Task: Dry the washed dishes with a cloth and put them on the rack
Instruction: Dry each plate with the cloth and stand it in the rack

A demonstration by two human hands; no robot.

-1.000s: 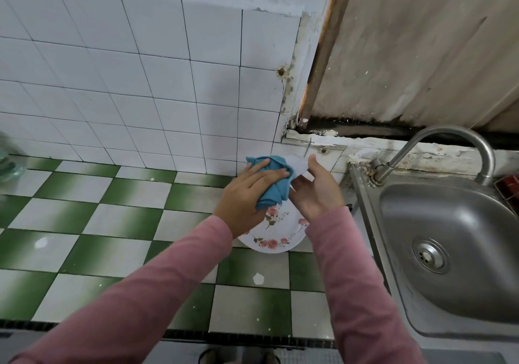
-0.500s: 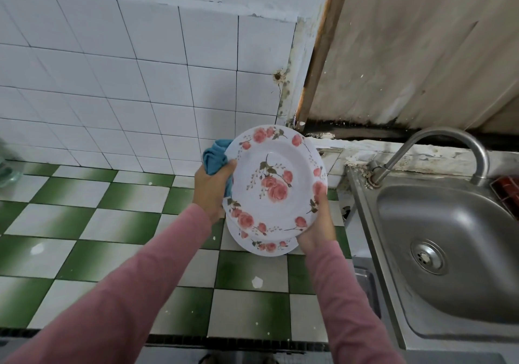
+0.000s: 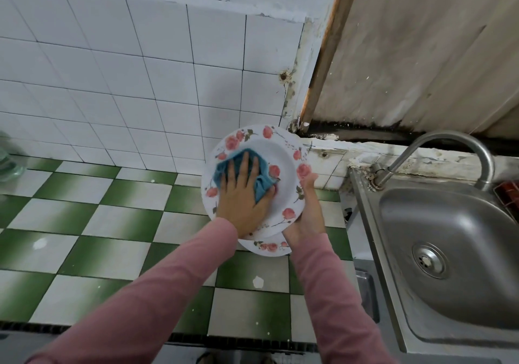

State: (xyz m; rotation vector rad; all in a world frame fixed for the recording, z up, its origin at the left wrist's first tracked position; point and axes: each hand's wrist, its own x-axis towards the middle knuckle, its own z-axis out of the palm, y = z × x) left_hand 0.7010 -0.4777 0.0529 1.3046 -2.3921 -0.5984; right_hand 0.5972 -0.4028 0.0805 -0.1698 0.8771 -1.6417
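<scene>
Green-and-white checkered counter [image 3: 84,223] takes up most of the view, with a steel sink [image 3: 449,237] set in at its right end. The rose-pattern plate [image 3: 283,172] is held up tilted over the counter's back right part, just beside the sink. 1 other plate [image 3: 269,247] with the same pattern lies flat on the counter right under it. Right hand [image 3: 306,212] grips the plate by its right rim. Left hand [image 3: 241,200] is flat, fingers straight, pressing the blue cloth [image 3: 262,185] onto the plate's face.
</scene>
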